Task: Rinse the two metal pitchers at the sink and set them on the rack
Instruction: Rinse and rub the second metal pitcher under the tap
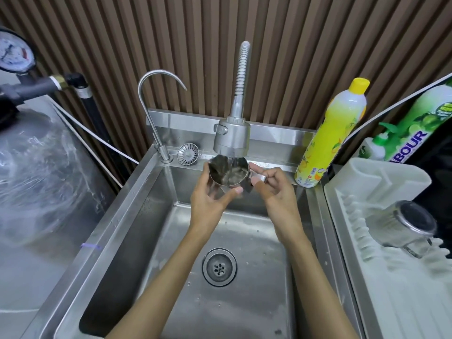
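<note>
A small metal pitcher is held upright under the spray head of the flexible tap, and water runs into its open mouth. My left hand cups its body from the left and below, thumb across the front. My right hand pinches its handle on the right side. Both hands are over the back of the steel sink. A second metal pitcher lies on its side on the white drying rack at the right, base toward me.
A thin gooseneck tap and a loose strainer sit on the sink's back ledge. A yellow dish-soap bottle stands at the back right corner, green bottles behind the rack. The drain is mid-basin. A plastic-wrapped tank stands at the left.
</note>
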`<state>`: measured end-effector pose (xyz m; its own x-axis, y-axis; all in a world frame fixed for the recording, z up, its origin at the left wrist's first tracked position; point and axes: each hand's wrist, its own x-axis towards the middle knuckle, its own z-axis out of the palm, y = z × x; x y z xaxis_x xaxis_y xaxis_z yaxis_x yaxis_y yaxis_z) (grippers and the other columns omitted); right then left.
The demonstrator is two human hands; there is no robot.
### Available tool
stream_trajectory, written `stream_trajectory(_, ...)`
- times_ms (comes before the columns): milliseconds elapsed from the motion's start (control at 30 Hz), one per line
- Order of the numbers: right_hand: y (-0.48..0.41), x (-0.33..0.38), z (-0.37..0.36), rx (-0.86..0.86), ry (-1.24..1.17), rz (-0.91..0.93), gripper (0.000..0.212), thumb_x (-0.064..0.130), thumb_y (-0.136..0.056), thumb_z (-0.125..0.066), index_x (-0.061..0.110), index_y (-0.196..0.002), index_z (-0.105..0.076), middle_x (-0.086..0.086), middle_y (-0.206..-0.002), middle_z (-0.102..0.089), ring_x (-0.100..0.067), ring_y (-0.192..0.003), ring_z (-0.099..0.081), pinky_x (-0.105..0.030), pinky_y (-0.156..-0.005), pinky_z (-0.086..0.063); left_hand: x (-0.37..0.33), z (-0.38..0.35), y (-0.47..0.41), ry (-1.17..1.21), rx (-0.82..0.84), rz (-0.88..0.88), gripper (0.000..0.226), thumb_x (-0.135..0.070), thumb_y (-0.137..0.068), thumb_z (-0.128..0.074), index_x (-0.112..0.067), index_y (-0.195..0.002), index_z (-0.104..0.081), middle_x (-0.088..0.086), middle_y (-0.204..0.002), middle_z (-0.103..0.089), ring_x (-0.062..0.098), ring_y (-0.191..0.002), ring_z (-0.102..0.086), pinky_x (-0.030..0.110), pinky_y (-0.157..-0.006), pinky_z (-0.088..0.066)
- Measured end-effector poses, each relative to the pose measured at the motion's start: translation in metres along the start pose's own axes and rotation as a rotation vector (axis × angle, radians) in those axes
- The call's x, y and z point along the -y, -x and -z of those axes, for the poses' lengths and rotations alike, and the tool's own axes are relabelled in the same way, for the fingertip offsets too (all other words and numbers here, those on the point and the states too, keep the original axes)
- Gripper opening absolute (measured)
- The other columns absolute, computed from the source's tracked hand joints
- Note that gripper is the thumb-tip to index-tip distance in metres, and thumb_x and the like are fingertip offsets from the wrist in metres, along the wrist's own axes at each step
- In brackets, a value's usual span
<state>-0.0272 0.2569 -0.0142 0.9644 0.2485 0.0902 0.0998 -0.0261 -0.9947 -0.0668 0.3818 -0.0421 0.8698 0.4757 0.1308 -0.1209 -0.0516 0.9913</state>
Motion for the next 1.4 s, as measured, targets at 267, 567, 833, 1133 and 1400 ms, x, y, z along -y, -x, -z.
stream_trajectory(267, 0.006, -0.014, -0.012, 0.07, -0.367, -0.18, 0.009, 0.012, -0.092, -0.054, 0.008, -0.084, -0.052, -0.011, -0.093, -0.067, -0.026, -0.1, -0.064, -0.04, -0.097, -0.05, -0.019, 0.008, 0.011, -0.343, -0.158, -0.293, 0.085, -0.033, -0.061, -0.08, -0.039, -0.132, -0.032, -0.003, -0.118, -0.038, 0.005, -0.116, -0.042, 0.009, -0.101, -0.033)
stream_trajectory(567, 0.002, 0.014, -0.001, -0.152, 0.335, -0.125, 0.027, 0.037, -0.079, -0.067, 0.018, -0.069, -0.053, -0.012, -0.079, -0.071, -0.031, -0.073, -0.069, -0.048, -0.07, -0.058, -0.015, 0.001, 0.019, -0.418, -0.101, 0.079, 0.054, -0.051, -0.068, -0.075, -0.025, -0.112, -0.061, 0.001, -0.098, -0.058, 0.014, -0.096, -0.059, 0.018, -0.08, -0.037)
stream_trajectory(833, 0.005, 0.019, -0.004, -0.164, 0.17, 0.001, 0.016, 0.014, -0.087, -0.062, 0.016, -0.077, -0.051, 0.002, -0.097, -0.07, -0.014, -0.09, -0.067, -0.029, -0.084, -0.053, -0.003, -0.008, 0.001, 0.086, 0.076, 0.063, 0.065, -0.006, -0.073, -0.077, -0.024, -0.128, -0.048, -0.003, -0.117, -0.066, 0.002, -0.107, -0.062, 0.02, -0.097, -0.045)
stream_trajectory(1133, 0.0, -0.021, -0.01, 0.105, -0.583, -0.228, 0.014, 0.005, -0.093, -0.051, 0.009, -0.08, -0.048, -0.012, -0.097, -0.061, -0.025, -0.096, -0.061, -0.043, -0.094, -0.051, -0.017, -0.004, 0.01, -0.333, -0.234, -0.272, 0.092, -0.014, -0.057, -0.088, -0.042, -0.125, -0.032, -0.005, -0.108, -0.041, -0.001, -0.1, -0.047, 0.005, -0.093, -0.036)
stream_trajectory(1400, 0.001, -0.008, -0.002, -0.066, -0.039, -0.195, 0.019, 0.022, -0.084, -0.067, 0.017, -0.071, -0.055, -0.002, -0.067, -0.069, -0.017, -0.062, -0.068, -0.034, -0.057, -0.059, -0.009, 0.004, 0.02, -0.488, -0.163, 0.135, 0.09, -0.074, -0.047, -0.072, -0.028, -0.122, -0.058, 0.001, -0.098, -0.055, 0.013, -0.093, -0.054, 0.023, -0.081, -0.041)
